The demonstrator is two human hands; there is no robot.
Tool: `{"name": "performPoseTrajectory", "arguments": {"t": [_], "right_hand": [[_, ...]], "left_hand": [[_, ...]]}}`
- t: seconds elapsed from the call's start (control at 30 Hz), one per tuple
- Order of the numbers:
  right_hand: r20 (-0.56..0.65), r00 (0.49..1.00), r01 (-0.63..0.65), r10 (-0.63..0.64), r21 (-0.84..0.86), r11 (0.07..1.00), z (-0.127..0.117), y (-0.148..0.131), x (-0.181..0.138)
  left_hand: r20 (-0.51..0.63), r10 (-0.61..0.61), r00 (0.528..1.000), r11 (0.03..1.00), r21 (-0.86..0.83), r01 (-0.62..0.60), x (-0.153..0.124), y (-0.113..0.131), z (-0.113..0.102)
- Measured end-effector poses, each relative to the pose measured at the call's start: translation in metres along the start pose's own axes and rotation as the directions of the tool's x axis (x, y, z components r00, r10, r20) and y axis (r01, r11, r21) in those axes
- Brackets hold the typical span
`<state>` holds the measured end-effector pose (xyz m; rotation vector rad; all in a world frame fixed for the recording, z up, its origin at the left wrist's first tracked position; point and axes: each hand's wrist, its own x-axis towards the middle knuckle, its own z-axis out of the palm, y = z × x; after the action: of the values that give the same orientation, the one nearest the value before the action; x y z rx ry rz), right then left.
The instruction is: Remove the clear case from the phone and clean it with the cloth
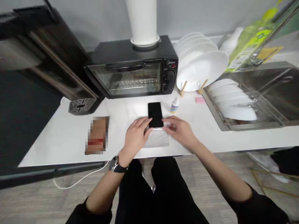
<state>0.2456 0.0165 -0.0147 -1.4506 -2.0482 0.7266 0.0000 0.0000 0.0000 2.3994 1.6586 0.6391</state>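
A smartphone [155,114] with a dark screen lies face up on the white counter, its near end by a folded pale grey cloth [157,139]. My left hand [136,133] has its fingertips and thumb at the phone's left edge and lower left corner. From the other side, my right hand [177,127] grips the right edge, thumb low and fingers curled. A thin white strip shows under the phone's near end; I cannot tell what it is. Just beyond my right hand stands a small white bottle [174,105] with a coloured label.
A black toaster oven [133,74] stands behind, bearing a white cylindrical container [143,21]. White plates [203,68] stand in a rack beside a sink [221,119] holding more dishes. A pink piece [200,100] lies nearby. At left are a blurred-out flat object [97,135] and a drip tray [82,105].
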Motion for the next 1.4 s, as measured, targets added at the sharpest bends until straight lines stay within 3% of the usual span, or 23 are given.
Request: {"name": "performPoseTrajectory", "arguments": {"t": [0.2,0.47,0.7,0.9,1.4], "right_hand": [[-0.062,0.998,0.006,-0.005,0.028,1.000,-0.008,-0.004,-0.010],[-0.026,0.998,0.060,-0.059,0.072,0.996,-0.003,-0.005,-0.016],[-0.025,0.999,0.026,-0.022,0.151,0.988,0.001,-0.003,-0.012],[-0.099,0.995,0.002,0.021,0.234,0.972,-0.001,0.002,-0.012],[-0.189,0.981,0.097,-0.045,0.274,0.957,-0.007,-0.007,-0.014]], "left_hand": [[-0.018,-0.041,0.999,0.998,-0.041,0.040,-0.004,0.003,-0.001],[-0.065,-0.006,0.998,0.985,-0.173,-0.005,-0.033,-0.025,-0.008],[-0.098,0.010,0.995,0.969,-0.246,-0.034,-0.027,-0.032,-0.006],[-0.101,0.024,0.995,0.959,-0.280,-0.051,-0.028,-0.034,-0.007],[-0.195,0.090,0.977,0.965,-0.228,-0.134,-0.030,-0.030,-0.005]]}}
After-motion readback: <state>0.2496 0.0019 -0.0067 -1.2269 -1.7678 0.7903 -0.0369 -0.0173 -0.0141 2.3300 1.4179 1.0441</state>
